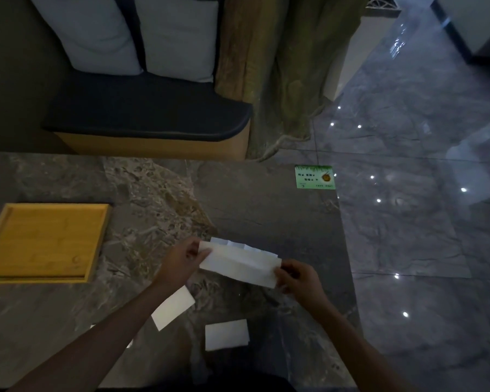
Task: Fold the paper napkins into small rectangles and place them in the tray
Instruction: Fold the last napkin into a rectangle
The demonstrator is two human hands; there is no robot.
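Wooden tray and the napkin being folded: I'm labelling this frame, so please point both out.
wooden tray (44,241), head view, bare floor of the tray.
napkin (239,264), head view, middle of the sheet.

- Napkin (239,264): white, plain, with paler bluish-white layered edges along its far side.
- Folded rectangle (173,306): white, unpatterned.
- Second folded rectangle (227,334): white, unpatterned.
- Tray (44,241): yellow-amber wood with faint grain and a lighter yellow rim.
- Surface (238,202): dark grey stone, with mottled brown and pale veining across its left and middle parts and a plainer charcoal towards the right.
- Card (315,177): green border, pale centre, dark print, a brownish round motif.
- Floor (422,222): glossy blue-grey marble, veined, dotted with white light reflections.
- Bench seat (147,114): black cushion over a tan base.
- Pillows (142,35): light grey.
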